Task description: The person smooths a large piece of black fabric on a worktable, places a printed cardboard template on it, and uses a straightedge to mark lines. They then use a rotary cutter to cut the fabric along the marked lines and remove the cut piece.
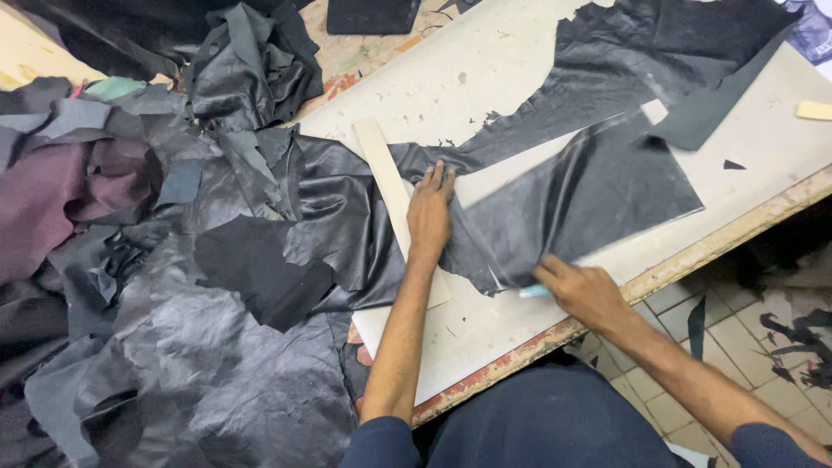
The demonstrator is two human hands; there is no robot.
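Observation:
My left hand point(429, 211) lies flat, fingers spread, pressing a piece of black leather point(555, 95) onto the pale work table point(485, 69). A clear plastic template point(589, 186) rests over the leather to the right of that hand. My right hand point(582, 290) is at the template's near lower edge, closed around a small light-blue marking tool point(533, 292). A long cream-coloured strip point(386, 178) lies on the table just left of my left hand.
A big heap of black, grey and purple leather scraps point(173, 260) covers the left side. A dark triangular offcut point(733, 165) and a cream block point(815, 110) sit at the right. The table's worn front edge point(693, 256) runs diagonally above a tiled floor point(737, 338).

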